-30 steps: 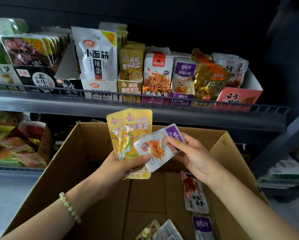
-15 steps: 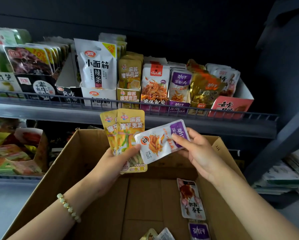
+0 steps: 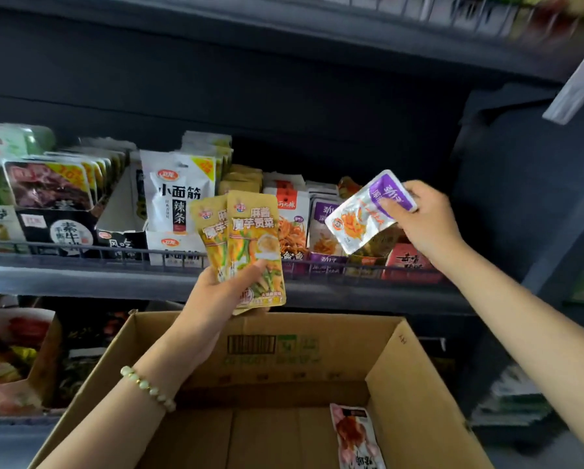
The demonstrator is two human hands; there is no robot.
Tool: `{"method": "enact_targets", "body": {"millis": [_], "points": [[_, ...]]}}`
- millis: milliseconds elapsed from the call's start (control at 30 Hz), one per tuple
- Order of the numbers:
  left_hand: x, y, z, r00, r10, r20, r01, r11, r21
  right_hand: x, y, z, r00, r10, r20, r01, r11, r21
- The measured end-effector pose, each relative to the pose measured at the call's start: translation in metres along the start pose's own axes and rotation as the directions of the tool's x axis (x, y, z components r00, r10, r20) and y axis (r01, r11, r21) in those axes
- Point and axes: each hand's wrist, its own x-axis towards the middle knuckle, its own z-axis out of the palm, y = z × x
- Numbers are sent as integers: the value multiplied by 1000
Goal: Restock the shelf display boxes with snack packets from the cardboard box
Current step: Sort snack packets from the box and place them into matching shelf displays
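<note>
Head view, right hand (image 3: pixel 426 225) pinching purple packet (image 3: pixel 368 211) above shelf rail (image 3: pixel 80 253), left hand (image 3: pixel 222 299) gripping yellow packets (image 3: pixel 250 245)

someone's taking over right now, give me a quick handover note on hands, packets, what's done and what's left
Left hand: holding two yellow packets upright above the cardboard box.
Right hand: holding one purple packet, raised at the shelf in front of the purple display box.
Done: three packets out of the cardboard box, none placed yet.
Left: slot the purple packet into its box, put the yellow ones in theirs, then shelve the pink packet lying in the cardboard box.
</note>
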Motion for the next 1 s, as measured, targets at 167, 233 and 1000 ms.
{"method": "enact_targets", "body": {"millis": [167, 233, 1000], "points": [[7, -16, -1, 999, -25, -26, 26, 1000, 10, 40, 2, 19, 983, -86, 163, 118, 972, -202], [7, -22, 0, 999, -33, -12, 33, 999, 24, 48, 0, 29, 964, -114, 239, 174, 953, -248], [4, -24, -3, 994, 36, 105, -63, 962, 266, 5, -50, 75, 917, -176, 357, 124, 979, 164]]}}
